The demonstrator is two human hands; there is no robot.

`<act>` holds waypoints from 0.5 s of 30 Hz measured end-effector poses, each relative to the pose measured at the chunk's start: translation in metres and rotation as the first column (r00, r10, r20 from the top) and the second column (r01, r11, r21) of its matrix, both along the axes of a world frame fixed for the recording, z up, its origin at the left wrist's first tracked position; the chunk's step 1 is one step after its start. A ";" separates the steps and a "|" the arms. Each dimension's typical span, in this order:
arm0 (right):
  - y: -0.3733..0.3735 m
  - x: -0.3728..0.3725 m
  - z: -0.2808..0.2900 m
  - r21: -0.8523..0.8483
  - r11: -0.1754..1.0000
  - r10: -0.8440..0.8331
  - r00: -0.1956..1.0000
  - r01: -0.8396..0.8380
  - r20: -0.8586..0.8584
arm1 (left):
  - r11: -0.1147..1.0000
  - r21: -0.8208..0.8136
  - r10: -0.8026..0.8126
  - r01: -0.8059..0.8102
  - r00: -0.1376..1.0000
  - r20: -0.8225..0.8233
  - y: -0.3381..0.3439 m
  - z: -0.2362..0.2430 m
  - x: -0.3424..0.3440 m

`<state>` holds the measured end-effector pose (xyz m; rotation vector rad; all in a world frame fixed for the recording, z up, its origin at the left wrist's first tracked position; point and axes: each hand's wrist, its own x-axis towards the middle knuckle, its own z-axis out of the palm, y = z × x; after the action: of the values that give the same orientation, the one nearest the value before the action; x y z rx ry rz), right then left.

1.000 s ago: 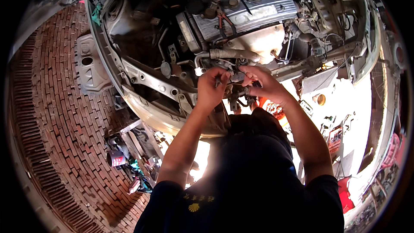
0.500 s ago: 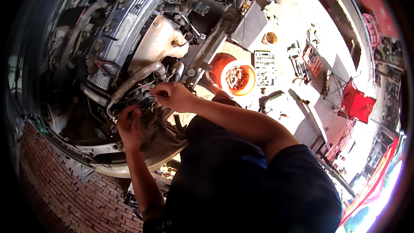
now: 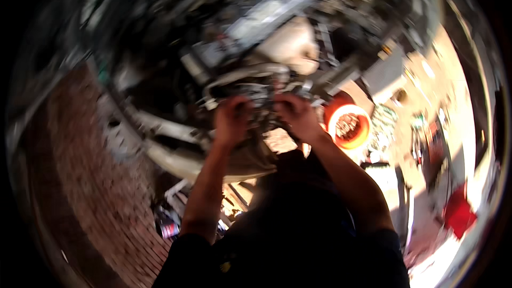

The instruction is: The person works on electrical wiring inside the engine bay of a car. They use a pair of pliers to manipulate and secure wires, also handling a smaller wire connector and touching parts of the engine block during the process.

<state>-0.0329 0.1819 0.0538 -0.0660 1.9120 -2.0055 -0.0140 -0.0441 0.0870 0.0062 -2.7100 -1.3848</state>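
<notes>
Motion blurs the whole picture. My left hand (image 3: 232, 120) is at the front of a car's engine bay, its fingers curled together. Level with it on the right, my right hand (image 3: 298, 117) is closed too, fingertips turned in toward the engine. Whatever sits in either grip is too smeared to name. Between and beyond the hands run wires and small metal parts, with a bent grey pipe (image 3: 248, 72) just past them. Farther in lie a pale cover (image 3: 288, 47) and the long ribbed engine cover (image 3: 269, 15).
The curved front bumper (image 3: 176, 160) lies before my left forearm. At right stand an orange bucket (image 3: 367, 134) of small parts and a finned radiator (image 3: 384, 77). A tool set (image 3: 383, 122) and red folding chair (image 3: 460, 212) are farther right. Brick paving (image 3: 101, 181) spreads at left.
My view has swung, so the engine and bucket sit farther right and lower in the picture. The right hand, earlier pinching near a thin reddish wire, is now farther from the left.
</notes>
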 end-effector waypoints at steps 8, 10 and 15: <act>-0.002 -0.008 0.011 -0.014 0.977 0.213 0.965 -0.213 0.153 | 0.965 -0.044 0.254 -0.259 0.963 -0.091 0.003 -0.015 0.010; -0.003 -0.011 0.020 0.037 0.970 0.236 0.966 -0.241 0.105 | 0.952 -0.032 0.302 -0.306 0.949 -0.092 0.012 -0.011 0.015; 0.017 -0.062 0.002 -0.087 0.925 0.380 0.904 -0.370 0.194 | 0.922 -0.023 0.381 -0.387 0.915 -0.130 0.024 -0.009 0.013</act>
<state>-0.0952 0.1988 0.0563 -0.2130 1.5801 -1.7240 -0.0008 -0.0203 0.0775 0.4134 -2.4635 -1.1619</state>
